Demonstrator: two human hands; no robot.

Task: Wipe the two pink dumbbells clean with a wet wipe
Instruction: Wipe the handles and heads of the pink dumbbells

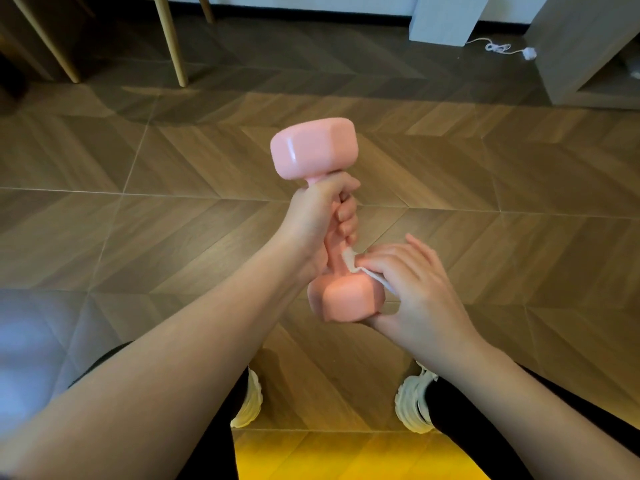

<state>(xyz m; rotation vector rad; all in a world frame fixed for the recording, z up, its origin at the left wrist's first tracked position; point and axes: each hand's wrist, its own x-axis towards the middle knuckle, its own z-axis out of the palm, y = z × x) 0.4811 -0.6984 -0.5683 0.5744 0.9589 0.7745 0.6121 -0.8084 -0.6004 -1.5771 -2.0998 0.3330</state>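
Note:
One pink dumbbell (pixel 313 150) is held nearly upright in front of me above the floor. My left hand (pixel 322 223) grips its handle, fingers curled round it. My right hand (pixel 415 289) wraps round the right side of the lower head (pixel 346 299) and presses a white wet wipe (pixel 353 265) against it; only a folded edge of the wipe shows near the handle's base. The upper head is bare and glossy. A second dumbbell is not in view.
Wooden herringbone floor (pixel 485 174) all round. Pale chair legs (pixel 173 39) stand at the back left. A grey cabinet (pixel 581 46) and a white cable (pixel 502 48) are at the back right. My white shoes (pixel 412 400) are below; a yellow surface (pixel 346 455) lies at the bottom edge.

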